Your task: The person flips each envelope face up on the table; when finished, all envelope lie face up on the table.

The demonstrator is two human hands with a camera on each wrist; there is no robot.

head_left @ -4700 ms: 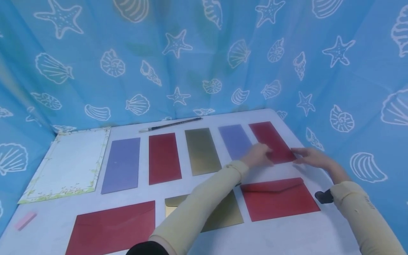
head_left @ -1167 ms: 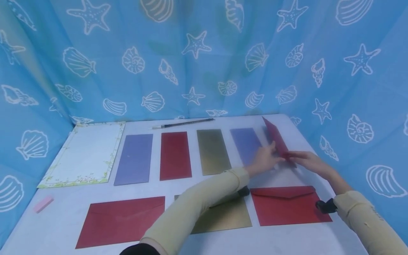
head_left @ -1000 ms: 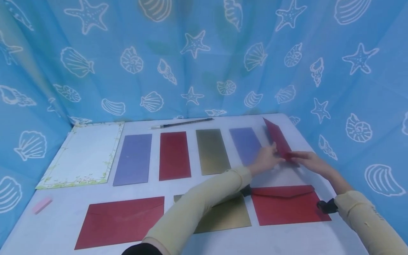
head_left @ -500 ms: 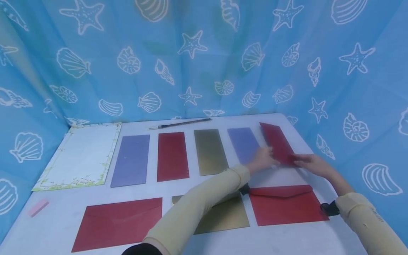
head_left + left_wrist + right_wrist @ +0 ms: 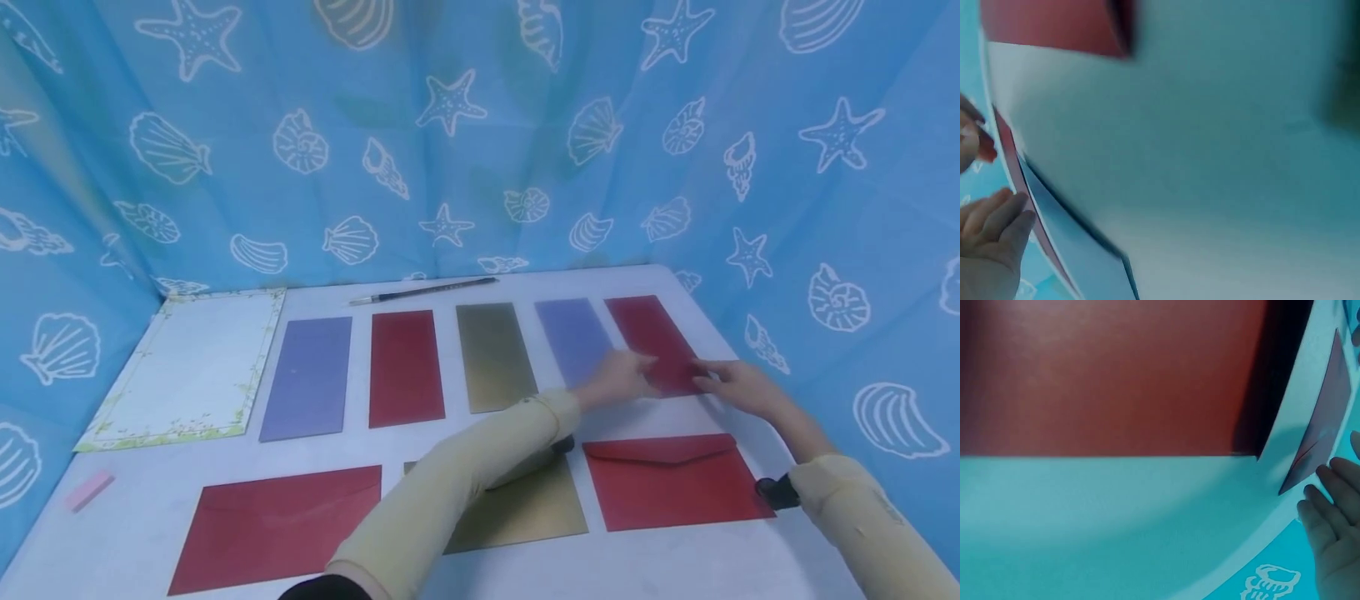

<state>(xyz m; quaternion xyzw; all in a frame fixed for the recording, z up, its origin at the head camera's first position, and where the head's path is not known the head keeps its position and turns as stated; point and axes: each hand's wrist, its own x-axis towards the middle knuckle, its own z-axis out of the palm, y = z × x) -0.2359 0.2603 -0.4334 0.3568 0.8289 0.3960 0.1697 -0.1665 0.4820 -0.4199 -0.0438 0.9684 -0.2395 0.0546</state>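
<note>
At the back right of the table, a red envelope [image 5: 647,333] lies flat between my two hands. My left hand [image 5: 618,375] has its fingers at the envelope's near left edge, beside a purple envelope [image 5: 576,337]. The fingertips of my right hand [image 5: 738,387] meet the right edge close to the near corner. In the right wrist view, the right hand's fingers [image 5: 1329,500] are nearly straight, alongside that red envelope [image 5: 1322,419]. Relaxed fingers [image 5: 1007,215] of the left hand show in the left wrist view, over the thin red strip of the envelope.
Leftward in the back row lie gold [image 5: 495,354], red [image 5: 405,367] and purple [image 5: 307,375] envelopes, then bordered paper [image 5: 187,367]. Nearer are red [image 5: 285,525], gold [image 5: 532,504] and flapped red [image 5: 675,492] envelopes. A brush [image 5: 423,290] lies behind; a pink eraser [image 5: 90,490] sits left.
The back-right red envelope, raised and tilted about a second ago, has come down flat on the table. Both hands have stayed at its near end and shifted slightly.
</note>
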